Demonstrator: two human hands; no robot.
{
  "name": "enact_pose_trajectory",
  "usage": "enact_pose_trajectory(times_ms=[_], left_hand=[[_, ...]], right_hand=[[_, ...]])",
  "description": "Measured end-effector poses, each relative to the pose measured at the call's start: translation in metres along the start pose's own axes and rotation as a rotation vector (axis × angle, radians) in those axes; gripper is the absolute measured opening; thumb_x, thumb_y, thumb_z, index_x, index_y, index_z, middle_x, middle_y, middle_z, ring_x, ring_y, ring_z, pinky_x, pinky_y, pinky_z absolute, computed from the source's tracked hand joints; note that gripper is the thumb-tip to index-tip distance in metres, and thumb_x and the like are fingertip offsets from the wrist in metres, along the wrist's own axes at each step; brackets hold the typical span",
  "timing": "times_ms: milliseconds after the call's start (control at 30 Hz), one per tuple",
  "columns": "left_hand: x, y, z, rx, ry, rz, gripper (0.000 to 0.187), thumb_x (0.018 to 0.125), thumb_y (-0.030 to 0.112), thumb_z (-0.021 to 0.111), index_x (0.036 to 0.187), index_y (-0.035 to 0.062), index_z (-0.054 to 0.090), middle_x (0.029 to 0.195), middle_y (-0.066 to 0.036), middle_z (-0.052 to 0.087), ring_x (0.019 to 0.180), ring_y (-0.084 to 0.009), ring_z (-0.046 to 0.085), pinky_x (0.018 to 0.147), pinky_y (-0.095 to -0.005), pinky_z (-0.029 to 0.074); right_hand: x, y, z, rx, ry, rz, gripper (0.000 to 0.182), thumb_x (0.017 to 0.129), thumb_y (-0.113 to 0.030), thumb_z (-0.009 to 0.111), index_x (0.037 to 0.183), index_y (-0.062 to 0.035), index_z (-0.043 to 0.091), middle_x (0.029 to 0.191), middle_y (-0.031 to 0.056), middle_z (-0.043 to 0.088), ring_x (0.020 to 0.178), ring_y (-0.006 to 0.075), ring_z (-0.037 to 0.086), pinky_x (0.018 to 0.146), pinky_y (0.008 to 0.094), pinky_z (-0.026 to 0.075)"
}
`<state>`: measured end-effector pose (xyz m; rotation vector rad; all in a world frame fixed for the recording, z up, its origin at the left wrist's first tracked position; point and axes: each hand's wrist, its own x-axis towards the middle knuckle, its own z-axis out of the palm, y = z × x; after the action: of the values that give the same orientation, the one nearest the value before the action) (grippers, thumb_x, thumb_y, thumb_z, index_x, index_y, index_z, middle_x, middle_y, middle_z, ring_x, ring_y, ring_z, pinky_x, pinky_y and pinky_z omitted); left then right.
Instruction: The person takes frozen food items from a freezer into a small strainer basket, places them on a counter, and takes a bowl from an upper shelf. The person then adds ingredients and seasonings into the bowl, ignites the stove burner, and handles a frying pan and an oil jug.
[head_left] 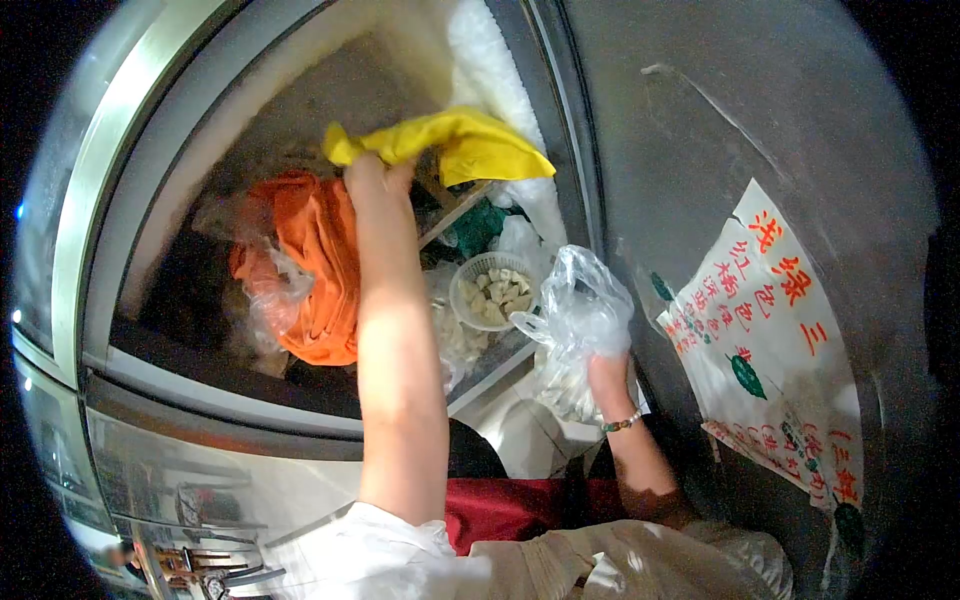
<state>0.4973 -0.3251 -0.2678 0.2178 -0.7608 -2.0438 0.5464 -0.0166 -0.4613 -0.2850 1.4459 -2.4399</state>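
Note:
My left hand (378,180) reaches into a frosted chest compartment and grips a yellow cloth or bag (465,140), which stretches out to the right. Just below and left of it lies an orange bag (315,265) with clear plastic around it. My right hand (608,380), with a beaded bracelet at the wrist, is closed on a clear plastic bag (585,305) outside the compartment; pale pieces show in its lower part. Between my hands sits a round white basket (493,290) of pale, chunky pieces, next to a dark green bag (478,228).
Thick frost (490,60) coats the compartment's upper right wall. A metal frame (110,190) curves along the left. On the dark lid (680,150) at the right hangs a handwritten paper sign (775,350). Chairs (195,560) stand at the lower left.

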Motion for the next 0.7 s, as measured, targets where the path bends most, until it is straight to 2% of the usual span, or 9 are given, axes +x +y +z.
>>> enact_pose_trajectory(times_ms=[33, 100, 167, 333, 400, 433, 500, 600, 700], left_hand=[[0.000, 0.011, 0.015, 0.128, 0.027, 0.104, 0.041, 0.092, 0.031, 0.033, 0.124, 0.0048, 0.035, 0.119, -0.018, 0.046, 0.102, -0.0358, 0.051, 0.082, -0.0550, 0.045], [-0.002, 0.027, 0.037, 0.255, 0.055, 0.207, 0.037, 0.093, 0.026, 0.032, 0.122, 0.0049, 0.037, 0.117, -0.017, 0.048, 0.099, -0.0349, 0.053, 0.079, -0.0541, 0.047], [-0.001, 0.037, 0.044, 0.149, -0.016, 0.285, 0.034, 0.086, -0.001, 0.032, 0.119, 0.0033, 0.039, 0.110, -0.014, 0.050, 0.093, -0.0327, 0.055, 0.074, -0.0487, 0.049], [-0.007, 0.041, 0.035, 0.554, -0.151, 0.209, 0.032, 0.083, -0.007, 0.036, 0.113, -0.0012, 0.047, 0.102, -0.013, 0.055, 0.087, -0.0283, 0.058, 0.074, -0.0413, 0.050], [-0.019, 0.043, 0.042, 0.890, -0.222, 0.285, 0.030, 0.082, -0.005, 0.042, 0.110, -0.0016, 0.051, 0.100, -0.011, 0.057, 0.086, -0.0238, 0.058, 0.074, -0.0344, 0.049], [-0.027, 0.048, 0.043, 0.890, -0.219, 0.284, 0.030, 0.082, -0.005, 0.042, 0.110, -0.0016, 0.051, 0.100, -0.011, 0.057, 0.086, -0.0238, 0.058, 0.074, -0.0344, 0.049], [-0.060, 0.063, 0.061, 1.186, -0.420, 0.499, 0.027, 0.081, -0.004, 0.048, 0.108, -0.0017, 0.053, 0.097, -0.009, 0.058, 0.086, -0.0205, 0.057, 0.075, -0.0304, 0.047], [-0.104, 0.089, 0.084, 0.847, -0.339, 0.311, 0.028, 0.081, -0.001, 0.053, 0.109, -0.0046, 0.051, 0.097, -0.011, 0.058, 0.082, -0.0209, 0.059, 0.073, -0.0292, 0.049], [-0.130, 0.114, 0.086, 0.678, -0.454, 0.153, 0.033, 0.081, 0.001, 0.054, 0.112, -0.0050, 0.048, 0.101, -0.014, 0.057, 0.085, -0.0239, 0.060, 0.071, -0.0297, 0.051]], right_hand=[[0.000, 0.003, -0.002, -0.180, 0.013, -0.035, 0.025, 0.084, -0.009, 0.048, 0.108, 0.0002, 0.050, 0.106, 0.0086, 0.055, 0.097, 0.0169, 0.050, 0.085, 0.0281, 0.040], [0.001, 0.005, -0.002, -0.151, 0.027, -0.051, 0.026, 0.084, -0.008, 0.048, 0.108, 0.0005, 0.050, 0.106, 0.0089, 0.055, 0.097, 0.0168, 0.051, 0.085, 0.0281, 0.039], [0.000, 0.004, -0.002, -0.119, 0.040, -0.065, 0.027, 0.083, -0.008, 0.048, 0.109, 0.0009, 0.050, 0.106, 0.0092, 0.055, 0.098, 0.0167, 0.051, 0.085, 0.0282, 0.039], [0.002, 0.025, -0.013, -0.279, 0.070, -0.073, 0.026, 0.081, -0.006, 0.049, 0.106, 0.0017, 0.051, 0.104, 0.0107, 0.057, 0.097, 0.0181, 0.051, 0.086, 0.0287, 0.039], [0.005, 0.024, -0.013, -0.333, 0.047, -0.125, 0.026, 0.081, -0.006, 0.049, 0.106, 0.0016, 0.051, 0.104, 0.0107, 0.056, 0.096, 0.0185, 0.051, 0.086, 0.0291, 0.039], [0.006, 0.023, -0.012, -0.387, 0.028, -0.179, 0.026, 0.081, -0.005, 0.049, 0.105, 0.0016, 0.051, 0.104, 0.0107, 0.056, 0.096, 0.0189, 0.051, 0.086, 0.0294, 0.039], [0.005, 0.021, -0.009, -0.269, 0.045, -0.142, 0.026, 0.081, -0.004, 0.049, 0.106, 0.0014, 0.051, 0.104, 0.0106, 0.056, 0.096, 0.0192, 0.051, 0.086, 0.0298, 0.039], [0.003, 0.013, -0.008, -0.169, 0.035, -0.101, 0.025, 0.081, -0.004, 0.048, 0.106, 0.0009, 0.051, 0.104, 0.0097, 0.055, 0.096, 0.0187, 0.051, 0.086, 0.0300, 0.039], [0.007, 0.024, -0.012, -0.239, 0.041, -0.043, 0.024, 0.083, -0.005, 0.047, 0.106, 0.0003, 0.050, 0.104, 0.0082, 0.055, 0.096, 0.0169, 0.051, 0.085, 0.0291, 0.040]])
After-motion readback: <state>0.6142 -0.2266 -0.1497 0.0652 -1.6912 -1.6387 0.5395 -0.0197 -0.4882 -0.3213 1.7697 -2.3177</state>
